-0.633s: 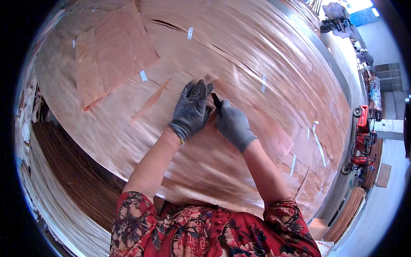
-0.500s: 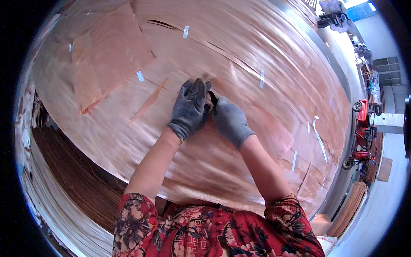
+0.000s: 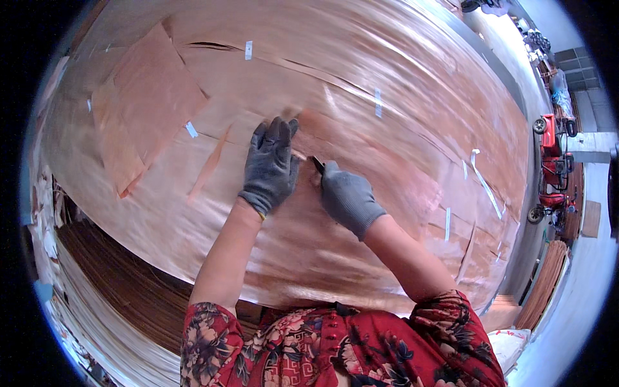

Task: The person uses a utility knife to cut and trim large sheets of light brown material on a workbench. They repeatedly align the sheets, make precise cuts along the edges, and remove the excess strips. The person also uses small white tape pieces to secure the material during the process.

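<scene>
A large, thin reddish-brown sheet, seemingly wood veneer [image 3: 361, 271], spreads beneath both hands. My left hand [image 3: 269, 161], in a grey glove, rests on it with the fingers stretched out. To its right, my gloved right hand [image 3: 350, 198] is closed around a small dark tool, perhaps a knife [image 3: 317, 165]; its tip points up and left toward the left hand. A narrow loose strip of veneer [image 3: 211, 161] lies left of my left hand. Farther left is a bigger loose piece of veneer [image 3: 151, 97].
Short strips of pale tape [image 3: 249, 50] dot the sheet, and a long split [image 3: 322, 74] runs across its far part. Stacked brown sheets [image 3: 122, 284] sit below the left edge. Beyond the right edge stands a red wheeled vehicle [image 3: 550, 161].
My hands have moved apart: the left lies farther left, and the right with the dark tool is slightly lower. The whole view has shifted a little.
</scene>
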The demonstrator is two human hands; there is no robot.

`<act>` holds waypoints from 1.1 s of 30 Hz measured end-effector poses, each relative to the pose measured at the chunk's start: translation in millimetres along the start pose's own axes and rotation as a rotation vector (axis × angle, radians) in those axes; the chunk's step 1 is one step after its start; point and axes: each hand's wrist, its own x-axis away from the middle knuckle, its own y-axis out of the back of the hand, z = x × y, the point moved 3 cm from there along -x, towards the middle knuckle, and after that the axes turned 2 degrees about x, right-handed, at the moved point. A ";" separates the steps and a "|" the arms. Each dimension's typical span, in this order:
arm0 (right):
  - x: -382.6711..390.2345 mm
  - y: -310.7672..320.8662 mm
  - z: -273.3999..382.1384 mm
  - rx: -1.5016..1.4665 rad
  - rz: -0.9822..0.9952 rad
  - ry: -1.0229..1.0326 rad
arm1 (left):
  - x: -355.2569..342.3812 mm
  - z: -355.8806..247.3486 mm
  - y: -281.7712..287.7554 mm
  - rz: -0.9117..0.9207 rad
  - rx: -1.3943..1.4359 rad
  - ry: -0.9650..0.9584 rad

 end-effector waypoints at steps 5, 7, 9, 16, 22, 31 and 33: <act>26.6 -7.7 -25.3 0.039 0.066 -0.015 | -0.9 -0.4 1.5 0.099 -0.082 0.035; 25.5 -10.2 -30.7 0.035 0.021 0.039 | -5.3 -11.1 0.6 0.095 -0.126 0.116; 24.6 -9.7 -32.9 0.024 0.015 0.077 | -6.3 -20.1 -1.6 0.107 -0.164 0.203; 39.6 1.5 -57.4 0.073 0.066 0.118 | -10.3 -24.5 -7.7 0.075 -0.145 0.264; 65.2 6.8 -100.4 0.187 0.019 0.202 | -11.4 -25.0 -9.9 0.100 -0.139 0.269; 87.7 25.5 -160.6 0.273 -0.034 0.314 | -11.4 -25.4 -10.6 0.146 -0.209 0.257; 85.4 27.7 -175.3 0.275 -0.049 0.347 | -10.1 -24.1 -12.3 0.147 -0.207 0.253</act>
